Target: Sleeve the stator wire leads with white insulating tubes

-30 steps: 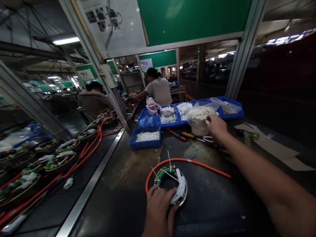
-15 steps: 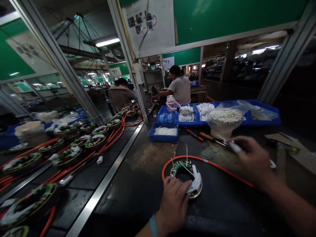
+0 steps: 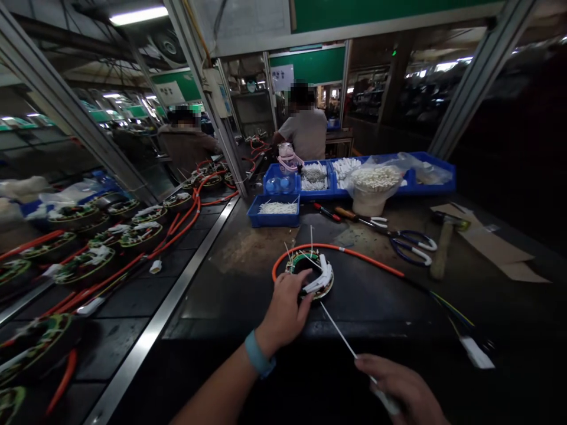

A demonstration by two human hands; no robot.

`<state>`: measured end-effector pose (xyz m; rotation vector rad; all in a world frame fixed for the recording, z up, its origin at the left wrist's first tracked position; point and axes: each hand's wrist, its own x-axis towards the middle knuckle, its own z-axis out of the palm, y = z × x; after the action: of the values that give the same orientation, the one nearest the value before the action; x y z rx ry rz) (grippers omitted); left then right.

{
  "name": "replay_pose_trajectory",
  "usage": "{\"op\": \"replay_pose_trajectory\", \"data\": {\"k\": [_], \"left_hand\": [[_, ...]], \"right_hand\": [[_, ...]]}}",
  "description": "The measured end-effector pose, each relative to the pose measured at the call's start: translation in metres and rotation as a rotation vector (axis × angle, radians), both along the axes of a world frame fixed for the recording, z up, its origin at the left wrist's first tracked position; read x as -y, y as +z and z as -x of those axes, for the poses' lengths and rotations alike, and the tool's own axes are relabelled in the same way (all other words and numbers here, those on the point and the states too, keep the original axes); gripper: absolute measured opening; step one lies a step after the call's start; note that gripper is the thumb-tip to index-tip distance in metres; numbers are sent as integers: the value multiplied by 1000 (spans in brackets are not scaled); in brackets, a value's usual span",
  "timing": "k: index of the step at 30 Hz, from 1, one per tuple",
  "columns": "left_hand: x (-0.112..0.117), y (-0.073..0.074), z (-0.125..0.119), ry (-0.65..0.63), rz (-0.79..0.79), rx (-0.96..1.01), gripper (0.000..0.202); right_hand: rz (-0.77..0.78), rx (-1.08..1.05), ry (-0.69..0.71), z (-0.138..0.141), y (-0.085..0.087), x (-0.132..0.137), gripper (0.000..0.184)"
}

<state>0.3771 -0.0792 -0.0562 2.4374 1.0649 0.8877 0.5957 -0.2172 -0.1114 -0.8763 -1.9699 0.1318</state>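
Observation:
A round wound coil ring (image 3: pixel 310 275) with white sleeves and thin white ties lies on the dark bench, and an orange cable (image 3: pixel 367 258) runs from it to the right. My left hand (image 3: pixel 286 310) rests on the ring's near edge, fingers curled over it. My right hand (image 3: pixel 401 389) is low at the front, closed on the end of a long thin white tie (image 3: pixel 339 332) that slants up toward the ring.
Blue trays (image 3: pixel 274 219) of white parts and a bag-lined tub (image 3: pixel 372 186) stand at the back. Screwdrivers (image 3: pixel 328 212), scissors (image 3: pixel 410 242) and a hammer (image 3: pixel 443 248) lie right of them. A conveyor (image 3: pixel 110 248) on the left carries several coil rings. Two people sit beyond.
My right hand came back from the tub of white parts to the bench's front edge, now holding a long white tie. The view tilted down; my left hand stayed on the ring.

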Motion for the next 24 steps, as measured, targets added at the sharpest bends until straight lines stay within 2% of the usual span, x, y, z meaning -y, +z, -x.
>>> {"op": "replay_pose_trajectory", "data": {"k": [7, 12, 16, 18, 20, 23, 24], "left_hand": [[-4, 6, -1, 31, 65, -27, 41], [-5, 12, -3, 33, 81, -147, 46], [-4, 16, -6, 40, 93, -225, 48], [-3, 15, -8, 72, 137, -127, 56], [-2, 11, -8, 110, 165, 38, 59], [-1, 3, -8, 85, 60, 175, 33], [-2, 0, -7, 58, -6, 187, 25]], "right_hand": [[-40, 0, -4, 8, 21, -1, 21], [-19, -18, -35, 14, 20, -7, 31], [47, -20, 3, 25, 16, -34, 37], [127, -43, 9, 35, 16, -55, 33], [272, -152, -20, 45, 18, -77, 25], [525, -480, -27, 54, 19, -97, 9], [593, -587, 0, 55, 19, -99, 12]]}}
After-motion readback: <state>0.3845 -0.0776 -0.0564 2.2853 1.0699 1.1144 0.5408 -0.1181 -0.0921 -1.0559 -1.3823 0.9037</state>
